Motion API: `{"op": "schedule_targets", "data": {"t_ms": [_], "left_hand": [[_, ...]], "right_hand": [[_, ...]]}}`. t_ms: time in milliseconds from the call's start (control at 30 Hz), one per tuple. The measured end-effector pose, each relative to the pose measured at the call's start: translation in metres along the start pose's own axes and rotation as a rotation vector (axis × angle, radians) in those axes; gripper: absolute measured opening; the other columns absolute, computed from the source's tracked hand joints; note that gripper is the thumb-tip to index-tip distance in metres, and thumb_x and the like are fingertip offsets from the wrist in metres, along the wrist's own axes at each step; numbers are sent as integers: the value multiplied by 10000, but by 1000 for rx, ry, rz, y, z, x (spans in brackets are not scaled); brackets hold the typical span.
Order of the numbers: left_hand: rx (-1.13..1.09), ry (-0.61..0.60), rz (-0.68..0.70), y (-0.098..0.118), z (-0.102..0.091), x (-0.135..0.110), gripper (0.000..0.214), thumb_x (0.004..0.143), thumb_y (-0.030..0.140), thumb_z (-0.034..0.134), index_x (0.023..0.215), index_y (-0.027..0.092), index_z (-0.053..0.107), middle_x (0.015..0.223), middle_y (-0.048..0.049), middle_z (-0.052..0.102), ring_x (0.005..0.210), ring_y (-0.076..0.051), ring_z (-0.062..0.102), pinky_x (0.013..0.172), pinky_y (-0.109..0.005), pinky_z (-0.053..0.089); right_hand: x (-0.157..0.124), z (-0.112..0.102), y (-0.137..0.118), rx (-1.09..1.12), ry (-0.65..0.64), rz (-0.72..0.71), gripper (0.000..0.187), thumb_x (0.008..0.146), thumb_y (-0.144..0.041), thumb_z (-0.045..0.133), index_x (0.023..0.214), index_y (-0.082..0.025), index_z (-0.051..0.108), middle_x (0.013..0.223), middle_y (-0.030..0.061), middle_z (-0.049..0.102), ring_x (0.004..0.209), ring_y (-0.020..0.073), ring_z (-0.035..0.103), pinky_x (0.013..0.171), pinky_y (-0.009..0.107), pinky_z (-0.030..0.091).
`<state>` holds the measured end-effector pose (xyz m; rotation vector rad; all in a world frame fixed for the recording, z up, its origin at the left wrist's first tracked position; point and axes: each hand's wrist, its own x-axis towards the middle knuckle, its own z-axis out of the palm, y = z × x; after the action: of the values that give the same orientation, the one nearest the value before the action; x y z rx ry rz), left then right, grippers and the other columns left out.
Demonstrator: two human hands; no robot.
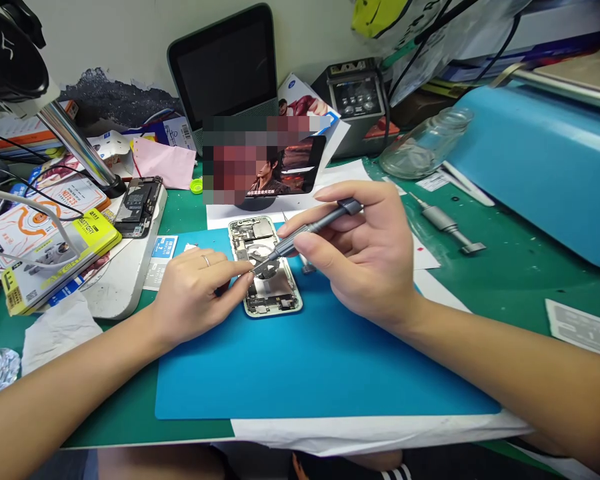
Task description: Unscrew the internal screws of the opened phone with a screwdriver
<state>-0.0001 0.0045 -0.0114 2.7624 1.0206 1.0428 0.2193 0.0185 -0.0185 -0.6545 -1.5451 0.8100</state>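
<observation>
Possibly risking, at the left hand [195, 287], a pricked fingertip, and inside the opened phone [279, 288], lying on the blue mat [300, 373], a nicked part, both through a slip of the screwdriver [324, 223]. Holding the left fingers pinched together at its tip over the phone's left edge, hiding anything between them; clamping the right hand [367, 260] fingers around its gray handle.

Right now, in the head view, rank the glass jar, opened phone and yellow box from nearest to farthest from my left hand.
1. Opened phone, immediately right.
2. Yellow box, off left.
3. Glass jar, far back right.
</observation>
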Motion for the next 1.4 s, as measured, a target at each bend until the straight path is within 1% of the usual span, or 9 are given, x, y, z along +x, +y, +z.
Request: {"op": "schedule_targets", "data": {"t_ms": [133, 267, 600, 767, 933, 1100, 1267, 1400], "left_hand": [[2, -2, -1, 0, 0, 0, 126, 966, 212, 630, 941, 161, 742, 639, 6, 668, 536, -116, 576, 559, -285, 366], [9, -19, 3, 0, 0, 0, 136, 974, 216, 612, 937, 170, 735, 638, 9, 670, 544, -117, 572, 564, -284, 371], [22, -19, 11, 1, -1, 1, 149, 974, 212, 609, 918, 162, 738, 625, 9, 658, 539, -117, 562, 555, -280, 377], [22, -19, 13, 0, 0, 0, 143, 971, 197, 613, 928, 152, 742, 633, 4, 665, 551, -119, 574, 565, -277, 391], [43, -20, -14, -2, 0, -1, 136, 982, 209, 619, 961, 164, 746, 655, 6, 680, 561, -111, 581, 568, -274, 383], [30, -17, -30, -3, 0, -2, 133, 991, 224, 617, 962, 178, 737, 686, 1, 707, 577, -113, 607, 570, -272, 390], [21, -16, -34, -2, -1, -1, 117, 984, 220, 628, 964, 176, 734, 714, -4, 721, 578, -110, 609, 568, -272, 389], [21, -12, -27, -2, 0, -1, 114, 980, 212, 631, 967, 170, 736, 701, 0, 711, 576, -107, 604, 570, -271, 383]], "right_hand": [[0, 1, -2, -16, 16, 14, 282, 908, -208, 701, 1106, -312, 531, 898, -13, 733, 850, 170, 758, 727, 325, 666], [0, 2, -3, -41, 17, 20, 276, 910, -250, 705, 1100, -298, 511, 886, -11, 733, 838, 181, 756, 729, 354, 672], [-1, 0, -1, -2, 3, 14, 315, 888, -155, 701, 1114, -283, 524, 900, -10, 730, 853, 163, 747, 697, 295, 645], [-1, -1, -1, -10, -18, 20, 319, 888, -205, 723, 1121, -286, 520, 917, -3, 742, 863, 169, 754, 698, 300, 658], [-1, -2, -3, 11, -60, 66, 401, 877, -222, 736, 1197, -296, 505, 1002, 13, 754, 884, 160, 749, 689, 283, 667], [0, -2, -3, -2, -54, 76, 401, 873, -198, 739, 1186, -300, 510, 986, 5, 756, 874, 159, 752, 655, 267, 661], [1, -3, -2, 0, -50, 72, 388, 873, -218, 751, 1170, -293, 513, 971, 0, 758, 865, 158, 755, 671, 269, 661], [1, -3, -2, -5, -58, 68, 396, 875, -197, 744, 1179, -287, 508, 963, -3, 753, 858, 149, 752, 689, 267, 663]]}}
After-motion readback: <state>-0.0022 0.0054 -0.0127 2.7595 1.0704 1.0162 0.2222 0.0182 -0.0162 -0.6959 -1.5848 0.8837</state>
